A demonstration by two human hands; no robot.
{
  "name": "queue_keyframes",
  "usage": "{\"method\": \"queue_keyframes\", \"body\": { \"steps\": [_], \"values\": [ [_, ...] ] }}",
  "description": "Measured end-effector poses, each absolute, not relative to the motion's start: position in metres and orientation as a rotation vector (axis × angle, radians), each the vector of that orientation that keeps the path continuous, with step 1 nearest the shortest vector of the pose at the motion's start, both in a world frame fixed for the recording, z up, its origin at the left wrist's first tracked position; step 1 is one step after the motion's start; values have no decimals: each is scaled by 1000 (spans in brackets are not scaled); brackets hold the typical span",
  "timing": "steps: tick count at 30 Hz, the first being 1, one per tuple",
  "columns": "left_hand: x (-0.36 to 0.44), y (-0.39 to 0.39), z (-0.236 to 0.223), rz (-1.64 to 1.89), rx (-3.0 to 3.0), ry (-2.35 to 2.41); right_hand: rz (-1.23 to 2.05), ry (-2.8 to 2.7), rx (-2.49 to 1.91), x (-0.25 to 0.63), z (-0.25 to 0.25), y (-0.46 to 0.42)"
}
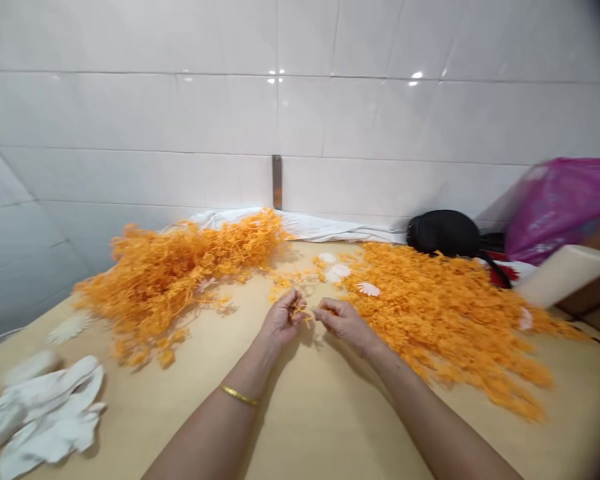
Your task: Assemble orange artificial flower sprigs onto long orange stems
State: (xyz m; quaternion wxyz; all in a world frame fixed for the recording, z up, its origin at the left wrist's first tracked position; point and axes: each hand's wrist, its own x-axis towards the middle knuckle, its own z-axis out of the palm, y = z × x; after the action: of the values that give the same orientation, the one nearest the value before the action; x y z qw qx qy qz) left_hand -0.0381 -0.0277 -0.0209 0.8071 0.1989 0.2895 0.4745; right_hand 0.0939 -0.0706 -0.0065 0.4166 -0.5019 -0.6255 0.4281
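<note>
Near the middle of the pale wooden tabletop [325,427], my two bare hands work close together over a short orange sprig [300,313], as I see on the remote feed. My left hand [283,319] has its thumb and fingers closed in a tight pinch on the sprig, and a gold bangle [239,395] circles that wrist. My right hand [345,325] is curled, with its fingertips [320,309] pinched at the sprig's other side, though the fine strands make that contact hard to read. To the left lies a large heap of feathery orange sprigs [170,287], and to the right a wider one [440,317] spreads toward the near edge. White daisy-shaped cutouts [338,272] lie along the far side of the right heap, and another [69,328] sits left of the left heap. Crumpled white cloth [43,413] lies at the near left corner, and a longer white cloth [300,225] runs along the foot of the white tile wall [300,87]. A black bag [443,233] rests at the far right, just beyond the right heap, with a pink plastic bag [563,210] farther right, and a narrow metal strip [277,181] stands upright against the wall.
</note>
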Motion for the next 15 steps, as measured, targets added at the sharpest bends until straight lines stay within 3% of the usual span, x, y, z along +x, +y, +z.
{"method": "queue_keyframes", "body": {
  "steps": [3,11,15],
  "values": [
    [-35,-32,-20,967,481,578,874,-1457,-1344,92,-17,-61],
    [-28,-33,-14,929,540,432,-277,-1776,-1692,83,-14,-51],
    [-28,-28,-17,966,543,423,-380,-1856,-1750,91,-7,-35]
  ]
}}
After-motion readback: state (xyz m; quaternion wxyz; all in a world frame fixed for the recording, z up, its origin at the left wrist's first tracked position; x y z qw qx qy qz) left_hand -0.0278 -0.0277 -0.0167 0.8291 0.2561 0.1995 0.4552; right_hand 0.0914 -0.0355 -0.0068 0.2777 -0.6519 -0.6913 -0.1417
